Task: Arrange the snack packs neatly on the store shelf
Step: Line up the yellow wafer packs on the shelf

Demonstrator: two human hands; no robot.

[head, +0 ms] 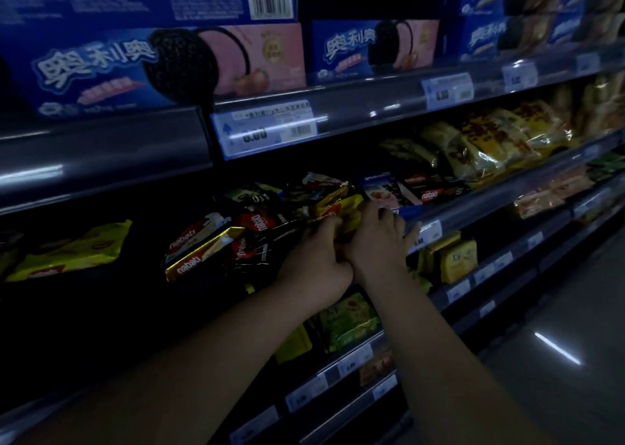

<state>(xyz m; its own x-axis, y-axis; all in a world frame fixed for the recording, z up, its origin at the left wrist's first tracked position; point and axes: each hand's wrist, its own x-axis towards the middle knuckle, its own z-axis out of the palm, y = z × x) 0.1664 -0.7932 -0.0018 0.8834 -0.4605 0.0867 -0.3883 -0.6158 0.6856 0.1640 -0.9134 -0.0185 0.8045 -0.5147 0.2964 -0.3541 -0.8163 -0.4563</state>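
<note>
— Hands meet on a dim store shelf: where is the pack?
— Yellow pack sits at the shelf's front edge, clutched by 2 hands: left hand and right hand, thumbs touching.
— And around it?
— Loose dark packs lie jumbled just left; blue boxes line the tier above.

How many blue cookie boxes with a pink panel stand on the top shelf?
2: one pink-panel box at the left, another pink-panel box to its right. More may be hidden behind them.
</note>
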